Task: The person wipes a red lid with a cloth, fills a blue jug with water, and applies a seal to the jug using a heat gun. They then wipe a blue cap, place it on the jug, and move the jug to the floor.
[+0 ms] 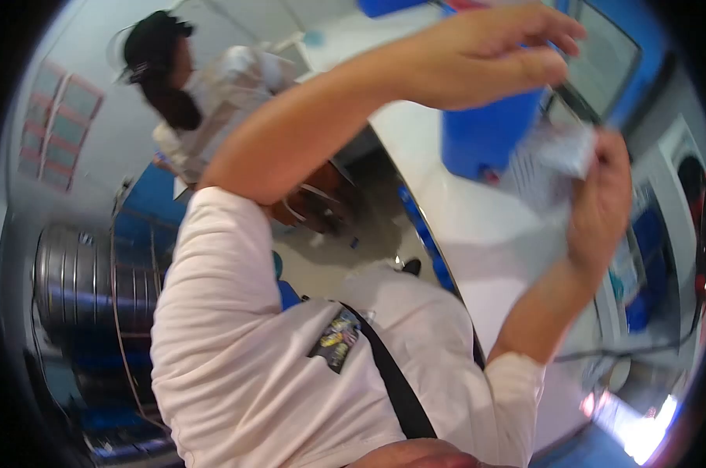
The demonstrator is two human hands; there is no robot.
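My right hand (605, 183) pinches a clear plastic packet (554, 160) with printed lines on it, by its upper right edge. The packet is blurred, and its contents cannot be made out. My left hand (501, 58) reaches across above a blue container (477, 136), with its fingers stretched out and nothing seen in them. That container stands on a long white table (477, 226), just left of the packet. Part of the container is covered by my left hand and the packet.
A person in a dark cap (212, 93) is at the left, past the table. Stacked dark ribbed drums (88, 269) stand on the left side. A dark cable (641, 351) crosses at the right, near a bright light (649, 437).
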